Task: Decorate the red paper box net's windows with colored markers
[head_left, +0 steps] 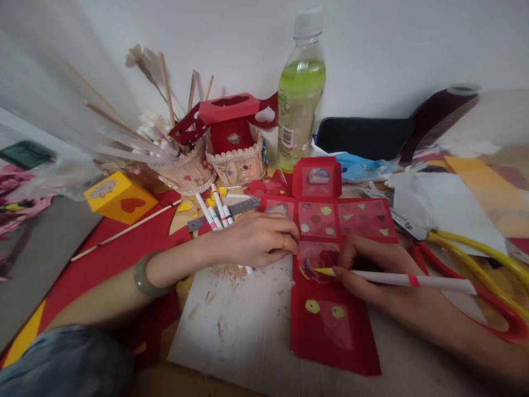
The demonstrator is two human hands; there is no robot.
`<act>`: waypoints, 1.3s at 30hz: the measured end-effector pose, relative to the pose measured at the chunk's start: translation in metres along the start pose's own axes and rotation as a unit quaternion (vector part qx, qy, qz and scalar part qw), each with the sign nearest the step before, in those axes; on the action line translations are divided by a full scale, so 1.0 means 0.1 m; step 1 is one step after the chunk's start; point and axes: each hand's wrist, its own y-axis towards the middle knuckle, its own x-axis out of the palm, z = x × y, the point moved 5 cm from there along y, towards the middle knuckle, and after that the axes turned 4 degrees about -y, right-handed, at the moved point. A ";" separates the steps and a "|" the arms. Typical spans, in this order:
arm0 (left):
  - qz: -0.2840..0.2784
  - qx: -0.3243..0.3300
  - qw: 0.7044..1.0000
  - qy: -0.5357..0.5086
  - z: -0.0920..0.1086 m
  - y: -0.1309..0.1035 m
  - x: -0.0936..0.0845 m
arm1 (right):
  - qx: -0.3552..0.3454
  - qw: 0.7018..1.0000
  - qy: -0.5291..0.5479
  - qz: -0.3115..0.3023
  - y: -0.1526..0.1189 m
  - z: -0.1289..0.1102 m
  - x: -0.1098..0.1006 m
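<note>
My right hand [372, 273] is closed around a white marker [438, 283] with a yellow tip. The tip meets a red paper box template [334, 353], which lies unfolded with cut-out shapes and clear film over its panels. Coloured curved lines show on the panel under the tip. My left hand [264, 240] rests at the template's left edge with fingers curled and pressed down; what they hold, if anything, is hidden. Several capped markers [215, 212] lie just behind my left hand. Grey cardboard [231, 314] lies beneath the template.
Yellow-handled scissors [467, 248] and red-handled scissors [512, 325] lie at right. A bottle of green drink [301, 94] stands at the back, beside decorated baskets [235, 165]. A yellow box [119, 198], a thin stick [124, 230] and red paper [103, 264] occupy the left.
</note>
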 end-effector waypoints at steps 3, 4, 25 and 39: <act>-0.005 -0.003 1.000 -0.001 0.00 0.00 0.00 | 0.004 1.000 0.002 0.002 0.00 0.00 0.00; -0.007 -0.004 1.000 0.000 0.00 0.00 0.00 | 0.005 1.000 0.001 0.000 -0.01 0.00 0.00; -0.019 -0.011 1.000 0.008 0.00 0.01 0.01 | -0.005 1.000 0.005 0.015 0.01 -0.04 -0.02; -0.016 -0.010 1.000 0.003 0.00 0.00 0.01 | 0.019 1.000 0.004 0.000 0.01 -0.01 -0.01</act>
